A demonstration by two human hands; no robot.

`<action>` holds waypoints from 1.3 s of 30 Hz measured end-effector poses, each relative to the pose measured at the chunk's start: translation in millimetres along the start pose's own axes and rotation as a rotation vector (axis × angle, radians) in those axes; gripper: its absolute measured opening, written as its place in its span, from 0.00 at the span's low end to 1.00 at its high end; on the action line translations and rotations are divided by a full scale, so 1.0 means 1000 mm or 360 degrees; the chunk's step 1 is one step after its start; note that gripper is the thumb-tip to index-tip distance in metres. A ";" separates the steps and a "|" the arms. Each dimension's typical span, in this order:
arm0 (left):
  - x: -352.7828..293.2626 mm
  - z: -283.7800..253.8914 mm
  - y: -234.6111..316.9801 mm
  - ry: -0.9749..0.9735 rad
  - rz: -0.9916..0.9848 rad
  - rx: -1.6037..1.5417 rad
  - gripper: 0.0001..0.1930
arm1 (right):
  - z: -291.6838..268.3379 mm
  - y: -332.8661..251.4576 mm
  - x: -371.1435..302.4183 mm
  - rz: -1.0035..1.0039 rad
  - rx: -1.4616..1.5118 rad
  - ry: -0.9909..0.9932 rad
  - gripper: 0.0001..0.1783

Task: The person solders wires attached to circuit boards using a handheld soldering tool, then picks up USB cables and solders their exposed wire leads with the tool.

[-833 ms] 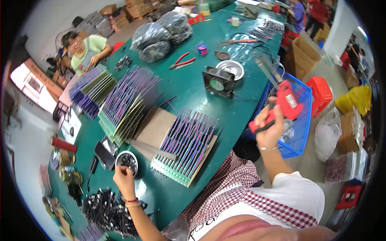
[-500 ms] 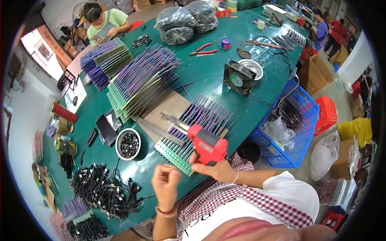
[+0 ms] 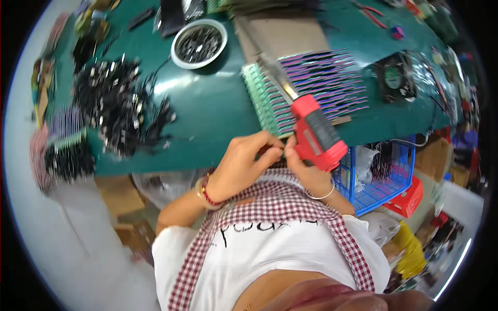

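Note:
My right hand (image 3: 312, 179) is wrapped round the grip of a red and dark grey soldering gun (image 3: 319, 132), whose metal nozzle points away to the upper left. Beneath the nozzle lies a green circuit board panel (image 3: 255, 92), with a row of purple and black strips (image 3: 334, 83) reaching right from it. My left hand (image 3: 239, 163) is close beside the right one at the table's front edge, thumb and fingertips pinched together. Whatever sits in that pinch is too small to make out. A flat metal bar (image 3: 252, 36) runs along the panel's upper left, partly behind the nozzle.
Left of the panel stands a white bowl (image 3: 223, 45) of small black parts. A heap of black cables (image 3: 111, 103) lies farther left. A black fan (image 3: 395, 78) stands on the right, with red-handled pliers (image 3: 372, 16) behind. Below the table edge is a blue basket (image 3: 381, 196).
The view has tipped down and turned toward my body. My left hand has come from apart to beside the right hand. The soldering gun remains in my right hand.

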State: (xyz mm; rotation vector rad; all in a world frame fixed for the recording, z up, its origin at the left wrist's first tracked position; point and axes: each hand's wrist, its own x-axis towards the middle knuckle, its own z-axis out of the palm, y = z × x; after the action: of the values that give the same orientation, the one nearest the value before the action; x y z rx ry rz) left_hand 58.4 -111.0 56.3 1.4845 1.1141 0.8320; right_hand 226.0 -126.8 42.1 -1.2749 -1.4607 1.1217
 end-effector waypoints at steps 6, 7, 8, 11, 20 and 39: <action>0.001 -0.006 -0.017 -0.0003 -0.0059 0.0003 0.04 | 0.005 -0.001 0.006 0.0318 0.0306 -0.0163 0.06; 0.003 -0.007 -0.024 0.0022 -0.0043 -0.0041 0.04 | 0.002 0.002 0.006 0.0343 0.0301 -0.0187 0.06; 0.006 -0.010 -0.029 0.0105 -0.0170 -0.0090 0.04 | -0.003 0.009 0.006 0.0331 0.0265 -0.0188 0.15; 0.022 -0.029 -0.052 0.0129 -0.0540 -0.0451 0.05 | -0.013 0.009 0.002 0.0338 0.0305 -0.0068 0.23; 0.048 -0.042 -0.060 0.0024 -0.0755 -0.0480 0.08 | -0.055 0.041 -0.026 0.0369 0.0471 -0.0131 0.26; 0.054 -0.047 -0.061 -0.0092 -0.0860 -0.0590 0.07 | -0.056 0.044 -0.036 0.0391 0.0372 -0.0165 0.21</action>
State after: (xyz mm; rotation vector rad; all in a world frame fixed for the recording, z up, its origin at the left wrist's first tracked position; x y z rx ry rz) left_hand 19.5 -43.5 2.9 0.8370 1.1676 0.5685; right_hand 293.1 -154.5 9.4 -1.2680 -1.2257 1.4947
